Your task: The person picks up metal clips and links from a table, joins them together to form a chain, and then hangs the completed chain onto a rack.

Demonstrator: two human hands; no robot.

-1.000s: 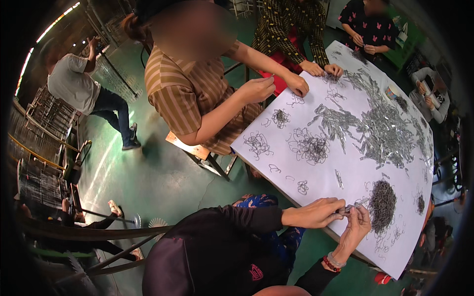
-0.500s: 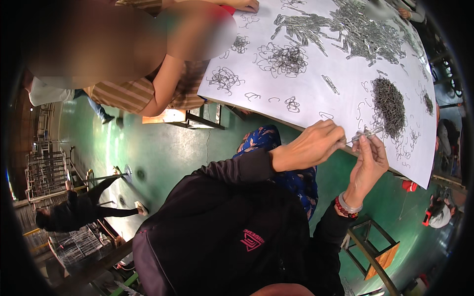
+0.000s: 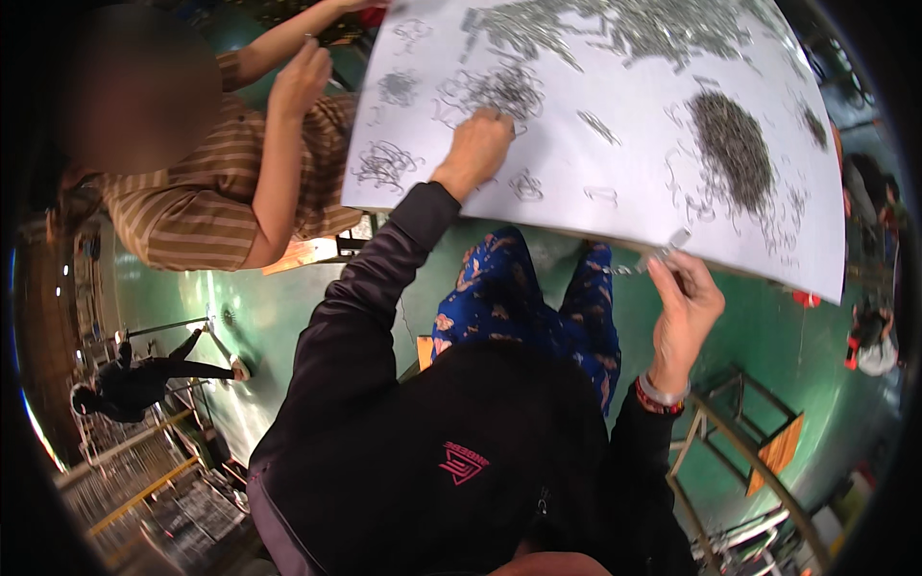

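My left hand point(image 3: 477, 149) reaches over the far-left part of the white table. Its fingers are curled together at the near edge of a loose heap of bent wire hooks point(image 3: 504, 88); the fingertips are partly hidden, so whatever they pinch cannot be made out. Off the table's near edge, my right hand point(image 3: 687, 312) is closed, with slim silver metal pieces point(image 3: 678, 238) between thumb and fingers. One sticks up toward the table and another points left, blurred.
Many slim silver pieces point(image 3: 643, 29) cover the table's far side. A dense dark heap of small wire parts point(image 3: 732, 154) lies at right, with stray hooks around it. A small hook cluster point(image 3: 386, 165) sits near the left corner. A person in a striped shirt point(image 3: 182, 206) works at left.
My hands were together at the table's near edge. The left has moved away, far and left, to the hook heap; the right keeps the silver pieces. The neighbouring person's arms have shifted.
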